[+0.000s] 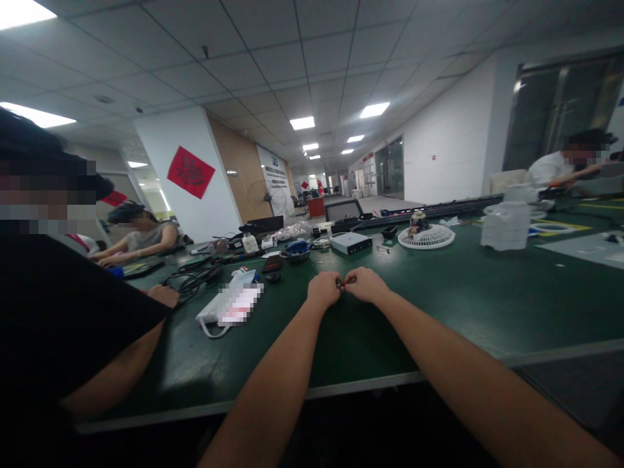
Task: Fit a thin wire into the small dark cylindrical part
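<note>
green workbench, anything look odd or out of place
The white round fan looks odd: it lies flat on the green workbench with its grille facing up and a small object sitting on its centre, instead of standing upright. Farther left, black cables lie in a loose tangle.

Left hand [324,289]: held palm-down at centre of frame, fingers curled inward, directed toward the right hand.
Right hand [366,285]: held level with the left, fingers curled inward.
Fingertips [349,280]: brought close together between both hands.
Left forearm [263,387]: bare, extended forward from lower frame.
Right forearm [463,357]: bare, angled inward from lower right.
</note>
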`<state>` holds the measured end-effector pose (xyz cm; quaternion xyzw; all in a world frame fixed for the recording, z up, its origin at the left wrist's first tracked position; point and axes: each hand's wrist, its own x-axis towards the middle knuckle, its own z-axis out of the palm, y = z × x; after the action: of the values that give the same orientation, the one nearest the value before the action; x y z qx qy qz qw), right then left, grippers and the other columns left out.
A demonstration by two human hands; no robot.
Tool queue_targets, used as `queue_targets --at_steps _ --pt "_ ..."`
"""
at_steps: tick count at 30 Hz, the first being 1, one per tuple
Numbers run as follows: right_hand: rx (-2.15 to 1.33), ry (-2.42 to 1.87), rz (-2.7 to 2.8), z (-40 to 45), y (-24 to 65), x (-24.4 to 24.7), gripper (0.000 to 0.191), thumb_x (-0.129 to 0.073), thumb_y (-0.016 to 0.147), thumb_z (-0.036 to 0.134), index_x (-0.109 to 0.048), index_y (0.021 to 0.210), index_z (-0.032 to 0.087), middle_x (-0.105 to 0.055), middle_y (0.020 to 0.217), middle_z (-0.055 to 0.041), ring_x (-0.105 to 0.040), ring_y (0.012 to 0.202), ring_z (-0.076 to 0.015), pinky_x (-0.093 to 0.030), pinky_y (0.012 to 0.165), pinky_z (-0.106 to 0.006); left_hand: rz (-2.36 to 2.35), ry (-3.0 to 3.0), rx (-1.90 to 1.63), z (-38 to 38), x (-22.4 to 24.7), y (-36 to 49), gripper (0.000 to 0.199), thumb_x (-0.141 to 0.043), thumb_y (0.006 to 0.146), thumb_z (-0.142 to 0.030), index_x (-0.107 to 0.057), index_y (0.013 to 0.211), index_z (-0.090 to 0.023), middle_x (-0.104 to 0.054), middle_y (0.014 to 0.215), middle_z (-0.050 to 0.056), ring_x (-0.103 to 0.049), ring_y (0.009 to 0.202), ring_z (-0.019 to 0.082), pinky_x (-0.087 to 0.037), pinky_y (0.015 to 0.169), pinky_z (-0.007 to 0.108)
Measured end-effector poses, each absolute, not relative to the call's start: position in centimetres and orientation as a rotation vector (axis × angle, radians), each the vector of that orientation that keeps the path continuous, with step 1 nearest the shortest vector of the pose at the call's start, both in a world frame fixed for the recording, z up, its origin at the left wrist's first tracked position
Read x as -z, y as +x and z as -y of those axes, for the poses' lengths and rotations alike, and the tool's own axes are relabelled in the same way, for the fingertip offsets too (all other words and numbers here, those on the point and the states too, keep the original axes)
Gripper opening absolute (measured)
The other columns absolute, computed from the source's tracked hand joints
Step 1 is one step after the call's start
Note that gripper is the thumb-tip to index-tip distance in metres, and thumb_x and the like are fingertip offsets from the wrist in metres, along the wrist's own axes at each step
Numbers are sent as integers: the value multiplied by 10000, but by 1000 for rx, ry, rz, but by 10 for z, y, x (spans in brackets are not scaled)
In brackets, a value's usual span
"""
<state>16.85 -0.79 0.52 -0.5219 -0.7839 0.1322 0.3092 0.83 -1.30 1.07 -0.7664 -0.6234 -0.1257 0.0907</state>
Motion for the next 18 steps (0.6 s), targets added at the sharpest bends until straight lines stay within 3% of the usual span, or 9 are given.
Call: queue_targets --at_steps 5,12,18 --pt "-373 -1266 2133 10 171 -7 181 -702 766 323 -805 903 264 -749 844 -13 -660 781 -167 -451 678 -233 1850 -2272 381 12 -11 7 185 -622 831 -364 -726 960 -283 -736 977 55 -686 931 239 -530 788 311" --pt "-334 -1290 2078 9 169 -5 256 -650 797 270 -791 1010 276 -757 897 -24 -671 829 -182 -462 749 -255 1865 -2257 411 10 -9 8 232 -595 865 -378 -717 1046 -299 -733 1037 59 -681 958 233 -519 827 320" --pt "-365 -1330 2080 5 168 -2 210 -665 759 253 -804 916 255 -754 841 -40 -670 787 -197 -456 707 -270 1864 -2250 405 10 -7 7 200 -639 829 -387 -722 976 -281 -730 1016 62 -675 959 237 -521 814 318"
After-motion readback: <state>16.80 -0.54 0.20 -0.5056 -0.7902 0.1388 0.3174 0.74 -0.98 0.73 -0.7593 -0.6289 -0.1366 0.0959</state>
